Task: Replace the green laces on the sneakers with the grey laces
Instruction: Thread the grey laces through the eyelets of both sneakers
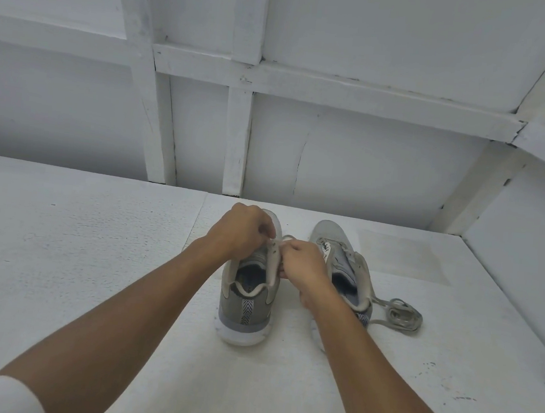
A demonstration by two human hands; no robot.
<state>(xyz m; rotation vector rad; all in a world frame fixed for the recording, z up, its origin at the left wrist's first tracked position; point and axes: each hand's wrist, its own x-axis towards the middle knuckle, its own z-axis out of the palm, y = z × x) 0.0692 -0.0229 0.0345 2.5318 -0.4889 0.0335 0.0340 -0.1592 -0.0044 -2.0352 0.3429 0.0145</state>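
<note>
we see a white surface (93,255) bearing two grey sneakers, heels toward us: the left sneaker (248,307) and, just beside it, the right sneaker (331,235); the left hand (242,233) pinches the top of the left sneaker's eyelet strip with curled fingers; the right hand (305,269) pinches that strip lower down. a loose coiled lace (402,315) lies beside the right sneaker's heel; green or grey, we cannot tell.

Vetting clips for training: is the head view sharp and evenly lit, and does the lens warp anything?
Head view: soft, even light, no glare, only faint shadow beside the held sneaker; the wide-angle lens bows the white wall beams; focus reasonably sharp throughout.
</note>
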